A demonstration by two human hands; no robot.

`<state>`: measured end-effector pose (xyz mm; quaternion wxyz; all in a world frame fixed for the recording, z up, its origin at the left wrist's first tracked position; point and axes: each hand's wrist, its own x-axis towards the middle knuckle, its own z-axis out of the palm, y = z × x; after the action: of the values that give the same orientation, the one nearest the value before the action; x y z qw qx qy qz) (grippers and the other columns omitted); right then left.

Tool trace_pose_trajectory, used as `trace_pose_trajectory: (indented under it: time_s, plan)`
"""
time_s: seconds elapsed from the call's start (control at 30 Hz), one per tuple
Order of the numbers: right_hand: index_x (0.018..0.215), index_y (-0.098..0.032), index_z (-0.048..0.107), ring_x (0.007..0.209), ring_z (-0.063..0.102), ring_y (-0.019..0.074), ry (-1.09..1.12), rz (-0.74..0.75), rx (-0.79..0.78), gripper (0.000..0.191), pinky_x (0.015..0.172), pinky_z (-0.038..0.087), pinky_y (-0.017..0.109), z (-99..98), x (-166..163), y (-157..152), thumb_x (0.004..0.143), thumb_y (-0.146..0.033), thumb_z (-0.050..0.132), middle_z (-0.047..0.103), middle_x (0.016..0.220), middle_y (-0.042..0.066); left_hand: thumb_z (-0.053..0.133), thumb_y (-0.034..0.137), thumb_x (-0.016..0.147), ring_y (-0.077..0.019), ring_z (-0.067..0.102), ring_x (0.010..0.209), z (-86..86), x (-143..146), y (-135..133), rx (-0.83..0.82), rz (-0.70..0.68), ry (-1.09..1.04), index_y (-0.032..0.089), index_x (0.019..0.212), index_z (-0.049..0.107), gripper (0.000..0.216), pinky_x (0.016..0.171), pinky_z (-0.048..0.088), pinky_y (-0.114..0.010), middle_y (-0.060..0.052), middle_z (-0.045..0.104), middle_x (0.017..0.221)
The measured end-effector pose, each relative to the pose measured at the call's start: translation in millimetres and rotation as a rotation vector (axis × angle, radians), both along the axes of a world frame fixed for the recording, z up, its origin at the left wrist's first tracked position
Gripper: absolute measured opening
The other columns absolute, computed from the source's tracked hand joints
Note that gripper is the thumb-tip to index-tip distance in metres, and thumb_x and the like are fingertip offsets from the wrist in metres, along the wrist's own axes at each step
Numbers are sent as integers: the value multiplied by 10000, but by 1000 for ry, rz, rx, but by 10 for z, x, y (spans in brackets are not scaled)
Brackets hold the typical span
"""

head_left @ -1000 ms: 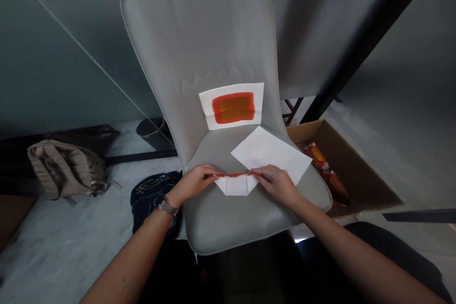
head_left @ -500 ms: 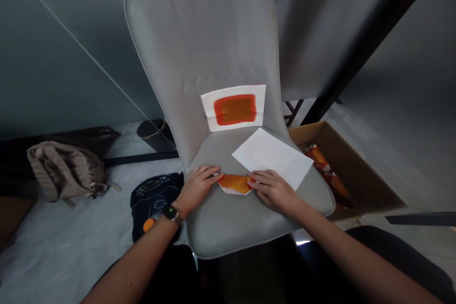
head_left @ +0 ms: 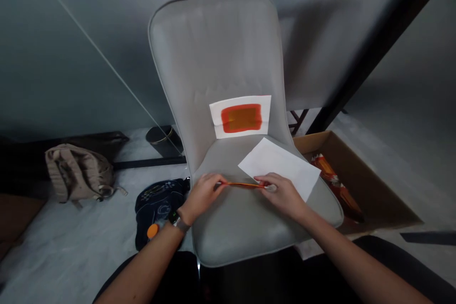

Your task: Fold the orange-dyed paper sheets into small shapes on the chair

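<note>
A small folded paper [head_left: 242, 184], orange on one side, lies on the seat of a grey chair [head_left: 228, 228]; only its thin orange edge shows between my hands. My left hand [head_left: 203, 192] pinches its left end and my right hand [head_left: 280, 190] pinches its right end, fingers closed on it. A white sheet [head_left: 281, 164] lies flat on the seat just behind my right hand. Another white sheet with an orange rectangle [head_left: 241, 117] leans against the chair back. A watch sits on my left wrist.
An open cardboard box [head_left: 359, 175] with orange packets stands on the floor at the right. A beige backpack [head_left: 78, 173] and a dark bag [head_left: 156, 204] lie on the floor at the left, near a dark round bin [head_left: 160, 138]. A black frame leg slants behind.
The paper went from white side up, to its orange face showing, to edge-on now. Both hands stayed at its ends. The view shifted, so the chair sits lower and further right.
</note>
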<state>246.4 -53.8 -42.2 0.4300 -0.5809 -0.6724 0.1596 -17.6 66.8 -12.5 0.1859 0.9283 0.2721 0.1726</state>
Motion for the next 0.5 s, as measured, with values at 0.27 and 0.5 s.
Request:
trace_pose_trajectory:
  time_s: [0.27,0.5]
  plan:
    - [1225,-251,744,1133,706,262,-399,121,227,329,943,573,468,-209,-14,-421,994,-112,556,769,1199,82,440,133,1043,-271,618,1329,-256,-235,-554,224,-80,202,180,1385,589,376,1167,445,-513,-132,657,1418]
    - [1467,-108,577,1398,524,401,-563,0,-34,595,1208,313,665,-91,-460,-782,966,-429,615,596,1464,211,508,347,1023,-353,317,1548,-404,-302,-966,257,20,265,125,1613,337,652,1249,278,-591,-186,345,1664]
